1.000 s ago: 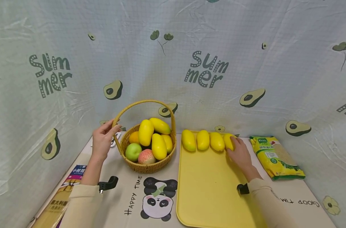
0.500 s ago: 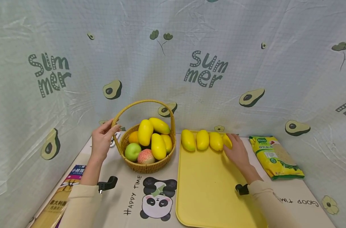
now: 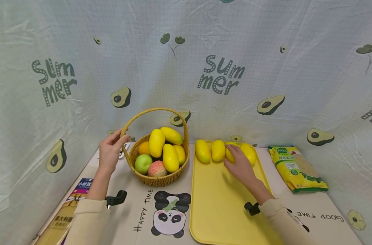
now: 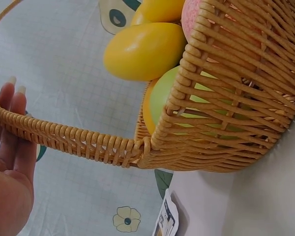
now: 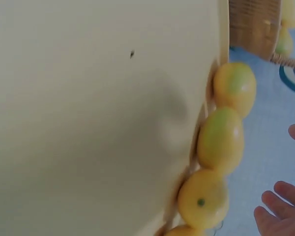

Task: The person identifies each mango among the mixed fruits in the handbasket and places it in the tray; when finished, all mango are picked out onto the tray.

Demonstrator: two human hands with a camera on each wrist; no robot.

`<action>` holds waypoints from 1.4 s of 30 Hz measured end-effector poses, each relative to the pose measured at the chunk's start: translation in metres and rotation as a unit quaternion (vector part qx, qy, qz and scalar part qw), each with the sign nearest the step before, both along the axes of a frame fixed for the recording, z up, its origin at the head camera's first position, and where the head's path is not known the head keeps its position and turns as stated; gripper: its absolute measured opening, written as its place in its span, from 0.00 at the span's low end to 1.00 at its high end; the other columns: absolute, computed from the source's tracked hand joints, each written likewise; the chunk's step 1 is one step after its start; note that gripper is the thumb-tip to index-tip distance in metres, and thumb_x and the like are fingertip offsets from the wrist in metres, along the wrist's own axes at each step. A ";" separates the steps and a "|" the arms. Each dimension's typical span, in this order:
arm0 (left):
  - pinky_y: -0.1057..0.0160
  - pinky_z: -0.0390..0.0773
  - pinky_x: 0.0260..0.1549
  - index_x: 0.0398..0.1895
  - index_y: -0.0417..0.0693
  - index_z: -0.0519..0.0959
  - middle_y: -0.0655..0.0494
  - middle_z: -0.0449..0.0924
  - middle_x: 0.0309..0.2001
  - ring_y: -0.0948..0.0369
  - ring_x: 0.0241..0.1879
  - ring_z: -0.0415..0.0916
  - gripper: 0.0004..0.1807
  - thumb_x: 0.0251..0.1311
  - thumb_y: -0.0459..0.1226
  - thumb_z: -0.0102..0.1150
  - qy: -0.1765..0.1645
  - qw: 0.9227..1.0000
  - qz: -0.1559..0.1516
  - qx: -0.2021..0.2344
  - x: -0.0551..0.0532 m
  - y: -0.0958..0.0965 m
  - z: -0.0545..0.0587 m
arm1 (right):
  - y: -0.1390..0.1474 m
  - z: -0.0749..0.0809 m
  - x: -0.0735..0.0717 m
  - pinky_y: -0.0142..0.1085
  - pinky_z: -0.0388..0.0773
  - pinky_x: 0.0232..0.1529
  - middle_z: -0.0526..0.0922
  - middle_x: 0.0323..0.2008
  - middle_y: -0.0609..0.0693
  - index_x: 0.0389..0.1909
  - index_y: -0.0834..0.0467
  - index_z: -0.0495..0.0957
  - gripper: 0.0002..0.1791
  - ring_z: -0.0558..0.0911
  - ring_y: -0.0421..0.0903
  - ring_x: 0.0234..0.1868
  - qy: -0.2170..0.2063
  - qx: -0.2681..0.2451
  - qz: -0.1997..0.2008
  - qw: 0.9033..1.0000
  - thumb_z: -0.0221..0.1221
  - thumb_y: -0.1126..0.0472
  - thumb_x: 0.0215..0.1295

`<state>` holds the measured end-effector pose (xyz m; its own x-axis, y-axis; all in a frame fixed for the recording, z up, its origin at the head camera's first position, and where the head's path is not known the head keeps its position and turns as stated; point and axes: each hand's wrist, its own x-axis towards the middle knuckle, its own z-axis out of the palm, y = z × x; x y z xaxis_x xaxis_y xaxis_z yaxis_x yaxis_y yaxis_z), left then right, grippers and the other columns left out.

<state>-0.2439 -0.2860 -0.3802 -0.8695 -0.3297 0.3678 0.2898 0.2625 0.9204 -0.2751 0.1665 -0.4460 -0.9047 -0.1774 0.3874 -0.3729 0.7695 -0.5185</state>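
Observation:
My left hand (image 3: 109, 153) holds the side of the tall handle of a wicker basket (image 3: 156, 181); in the left wrist view the fingers (image 4: 22, 105) lie behind the handle. The basket stands upright with yellow mangoes (image 3: 171, 158), a green apple (image 3: 143, 163), a peach (image 3: 157, 168) and an orange (image 3: 144, 148) in it. Several mangoes (image 3: 202, 151) line the far edge of a yellow tray (image 3: 222, 204). Over the third one from the left, partly covering it, my right hand (image 3: 239, 166) has its fingers spread, clear of the mangoes in the right wrist view.
A yellow-green Knorr packet (image 3: 297, 169) lies right of the tray. At the left edge is a pasta package (image 3: 58, 217), partly behind the left sleeve. A white flat object (image 3: 125, 149) sits behind the basket. A patterned sheet (image 3: 173, 68) hangs close behind everything.
My right hand has moved left, from the rightmost mango to the one beside it, uncovering the rightmost mango. My left hand and the basket have stayed in place.

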 end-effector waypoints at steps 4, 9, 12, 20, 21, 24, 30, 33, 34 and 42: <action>0.74 0.73 0.47 0.63 0.49 0.78 0.76 0.83 0.36 0.71 0.40 0.80 0.24 0.66 0.45 0.62 -0.002 1.000 -0.001 0.000 0.000 0.000 -0.001 | -0.013 0.000 0.008 0.56 0.74 0.62 0.71 0.68 0.58 0.69 0.55 0.69 0.32 0.74 0.60 0.65 0.007 0.006 0.015 1.000 0.63 0.57 0.63; 0.76 0.74 0.47 0.64 0.49 0.77 0.75 0.82 0.36 0.71 0.41 0.79 0.24 0.67 0.45 0.61 -0.004 1.000 0.002 -0.004 0.001 0.000 -0.001 | -0.033 -0.002 0.018 0.54 0.78 0.57 0.71 0.68 0.57 0.69 0.54 0.70 0.32 0.76 0.59 0.63 0.024 0.025 0.041 0.999 0.64 0.55 0.64; 0.76 0.74 0.48 0.64 0.49 0.77 0.75 0.82 0.36 0.71 0.41 0.79 0.24 0.67 0.46 0.61 0.000 1.000 0.001 -0.003 0.001 0.000 -0.001 | -0.049 -0.003 0.023 0.53 0.77 0.59 0.72 0.67 0.56 0.68 0.53 0.70 0.31 0.76 0.57 0.64 0.023 0.020 0.061 0.998 0.64 0.54 0.64; 0.75 0.75 0.47 0.62 0.50 0.79 0.74 0.83 0.37 0.71 0.40 0.80 0.23 0.66 0.47 0.62 0.015 1.000 -0.001 -0.001 -0.001 0.002 -0.003 | -0.094 -0.002 0.038 0.51 0.72 0.66 0.71 0.68 0.53 0.69 0.52 0.70 0.32 0.74 0.54 0.67 -0.016 -0.035 0.108 0.993 0.65 0.54 0.64; 0.74 0.75 0.47 0.62 0.50 0.79 0.74 0.83 0.37 0.71 0.40 0.81 0.23 0.66 0.47 0.62 0.016 1.000 -0.001 -0.002 -0.001 0.002 -0.003 | -0.099 -0.002 0.039 0.51 0.71 0.67 0.71 0.68 0.52 0.70 0.52 0.70 0.33 0.73 0.53 0.68 -0.021 -0.039 0.113 0.993 0.65 0.54 0.64; 0.73 0.74 0.47 0.62 0.51 0.79 0.74 0.84 0.36 0.70 0.40 0.81 0.23 0.66 0.48 0.62 0.018 1.000 -0.001 -0.002 -0.002 0.001 -0.004 | -0.114 0.000 0.041 0.49 0.71 0.68 0.70 0.69 0.51 0.70 0.52 0.69 0.33 0.72 0.51 0.69 -0.027 -0.044 0.120 0.991 0.65 0.53 0.64; 0.73 0.74 0.47 0.62 0.50 0.79 0.77 0.83 0.35 0.71 0.40 0.80 0.23 0.67 0.47 0.61 0.015 1.000 0.000 -0.007 -0.003 0.000 -0.002 | -0.138 0.005 0.039 0.50 0.70 0.68 0.69 0.70 0.52 0.71 0.49 0.68 0.34 0.70 0.52 0.70 -0.044 -0.052 0.124 0.990 0.64 0.50 0.64; 0.74 0.75 0.47 0.64 0.49 0.78 0.77 0.83 0.36 0.71 0.40 0.80 0.24 0.67 0.45 0.61 0.018 1.000 -0.009 -0.008 -0.003 0.000 -0.002 | -0.147 0.008 0.036 0.51 0.70 0.68 0.69 0.70 0.52 0.71 0.49 0.67 0.35 0.71 0.52 0.70 -0.053 -0.050 0.126 0.989 0.64 0.50 0.63; 0.74 0.75 0.47 0.64 0.49 0.78 0.77 0.84 0.36 0.71 0.40 0.80 0.23 0.67 0.45 0.61 0.019 1.000 -0.011 -0.007 -0.003 0.000 -0.002 | -0.149 0.008 0.035 0.51 0.71 0.68 0.69 0.70 0.53 0.71 0.50 0.67 0.35 0.71 0.53 0.69 -0.052 -0.048 0.127 0.989 0.64 0.50 0.63; 0.74 0.75 0.46 0.62 0.50 0.79 0.76 0.84 0.36 0.70 0.40 0.80 0.22 0.67 0.46 0.61 0.026 1.000 -0.002 -0.005 -0.004 -0.001 -0.005 | -0.168 0.006 0.022 0.47 0.70 0.68 0.68 0.71 0.50 0.73 0.49 0.64 0.37 0.72 0.50 0.69 -0.053 0.009 0.121 0.991 0.62 0.45 0.64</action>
<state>-0.2476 -0.2868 -0.3853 -0.8504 -0.3213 0.4167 0.3391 0.2709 0.9009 -0.2527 -0.0016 -0.4396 -0.8707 -0.3997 0.2865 -0.4910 0.6740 -0.5519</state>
